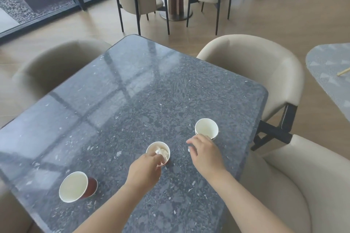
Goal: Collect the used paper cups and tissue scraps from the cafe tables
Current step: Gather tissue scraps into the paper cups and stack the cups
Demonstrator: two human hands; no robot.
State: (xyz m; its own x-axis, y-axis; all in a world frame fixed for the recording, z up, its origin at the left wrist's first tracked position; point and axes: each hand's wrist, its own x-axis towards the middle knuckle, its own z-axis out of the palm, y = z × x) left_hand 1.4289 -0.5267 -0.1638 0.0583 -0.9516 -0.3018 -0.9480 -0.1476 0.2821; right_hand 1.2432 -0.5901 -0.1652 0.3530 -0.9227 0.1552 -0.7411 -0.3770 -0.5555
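Three paper cups stand on the dark speckled table (132,100). The left cup (75,186) has a red-brown outside and looks empty. The middle cup (154,149) has crumpled white tissue (163,152) inside it. My left hand (145,170) curls its fingers over this cup's near rim, beside the tissue. The right cup (206,128) is white inside and empty. My right hand (205,156) hovers just in front of it with its fingers loosely spread and holds nothing. A small white scrap (188,150) peeks out below its fingers.
Beige armchairs ring the table: one at the far right (265,68), one at the near right (312,185), one at the far left (56,62). A second table's edge (329,73) shows at the right. More chairs and a table stand farther back.
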